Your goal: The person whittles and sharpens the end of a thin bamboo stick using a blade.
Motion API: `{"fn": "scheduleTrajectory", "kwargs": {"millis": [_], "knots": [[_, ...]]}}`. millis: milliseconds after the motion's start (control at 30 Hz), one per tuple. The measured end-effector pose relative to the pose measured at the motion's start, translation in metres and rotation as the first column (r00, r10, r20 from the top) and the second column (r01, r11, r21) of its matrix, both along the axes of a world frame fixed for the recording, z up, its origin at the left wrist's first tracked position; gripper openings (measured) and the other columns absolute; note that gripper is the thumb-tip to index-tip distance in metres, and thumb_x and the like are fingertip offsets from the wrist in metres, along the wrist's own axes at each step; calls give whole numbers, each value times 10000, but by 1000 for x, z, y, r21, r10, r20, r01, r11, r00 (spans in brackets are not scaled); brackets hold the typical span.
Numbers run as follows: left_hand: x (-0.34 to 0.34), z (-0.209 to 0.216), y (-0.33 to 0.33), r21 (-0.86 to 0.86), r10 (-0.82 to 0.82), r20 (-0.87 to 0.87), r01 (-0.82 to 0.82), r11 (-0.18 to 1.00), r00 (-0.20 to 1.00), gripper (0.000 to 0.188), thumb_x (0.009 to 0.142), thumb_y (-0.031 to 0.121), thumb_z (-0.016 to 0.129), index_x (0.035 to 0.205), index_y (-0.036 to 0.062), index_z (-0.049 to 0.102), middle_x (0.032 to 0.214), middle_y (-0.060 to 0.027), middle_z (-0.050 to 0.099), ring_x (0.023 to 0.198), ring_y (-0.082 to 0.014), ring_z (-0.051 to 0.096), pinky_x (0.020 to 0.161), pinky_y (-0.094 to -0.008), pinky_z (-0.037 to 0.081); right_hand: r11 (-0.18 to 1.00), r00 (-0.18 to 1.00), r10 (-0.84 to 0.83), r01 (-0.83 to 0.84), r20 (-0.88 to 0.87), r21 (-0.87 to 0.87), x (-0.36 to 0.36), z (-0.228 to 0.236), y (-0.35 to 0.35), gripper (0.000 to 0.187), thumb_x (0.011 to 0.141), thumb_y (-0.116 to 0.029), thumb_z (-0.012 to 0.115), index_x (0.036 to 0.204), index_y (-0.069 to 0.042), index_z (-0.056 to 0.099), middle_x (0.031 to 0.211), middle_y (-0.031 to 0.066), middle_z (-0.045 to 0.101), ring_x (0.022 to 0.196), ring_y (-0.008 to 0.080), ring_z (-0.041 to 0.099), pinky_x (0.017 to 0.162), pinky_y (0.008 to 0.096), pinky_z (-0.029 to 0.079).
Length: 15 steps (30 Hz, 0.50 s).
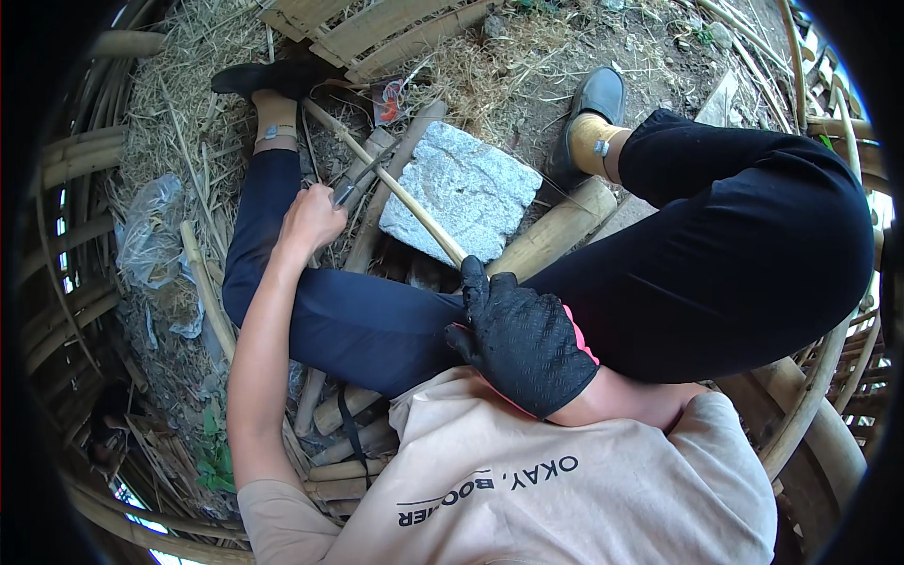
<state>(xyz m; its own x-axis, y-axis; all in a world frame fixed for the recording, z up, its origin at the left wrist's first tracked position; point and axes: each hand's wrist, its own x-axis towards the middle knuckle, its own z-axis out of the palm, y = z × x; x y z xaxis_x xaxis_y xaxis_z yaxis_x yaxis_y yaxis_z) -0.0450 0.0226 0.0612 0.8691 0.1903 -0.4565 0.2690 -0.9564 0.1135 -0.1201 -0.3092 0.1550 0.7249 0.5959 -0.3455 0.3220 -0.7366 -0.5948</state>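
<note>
My bare left hand (313, 224) is closed around a knife whose handle is mostly hidden in the fist. Its narrow dark blade (365, 173) points up and to the right, meeting a thin, pale bamboo stick (407, 198). The stick slants from beside my left foot down to my right hand (524, 341), which wears a black textured glove with pink at the cuff. Gloved fingers wrap the stick's near end over my lap. Beneath the stick's middle lies a rough, pale grey stone block (463, 193).
Thick bamboo poles (556, 235) lie around the block between my legs. Dry straw (202, 104) covers the ground at left, with a crumpled clear plastic bag (151, 231). A slatted wooden piece (395, 33) stands at the far side. Bamboo fencing (80, 235) curves along both sides.
</note>
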Motion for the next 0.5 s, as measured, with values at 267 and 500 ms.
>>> {"fn": "scheduleTrajectory", "kwargs": {"millis": [267,500], "knots": [[-22,21,-57,-152,-113,3,112,982,994,196,835,141,597,792,-22,697,818,-315,661,844,-509,659,797,-553,540,999,1000,-23,23,-9,-24,2,2,0,675,953,-362,659,1426,84,475,940,205,635,781,331,683,671,460,544],[17,-23,21,134,153,23,-155,979,988,313,855,226,658,1051,-2,746,1074,-299,718,1076,-463,678,956,-524,542,997,1000,12,-13,-13,-70,0,0,4,688,956,-364,659,1431,95,468,929,200,633,765,327,678,665,458,541]]}}
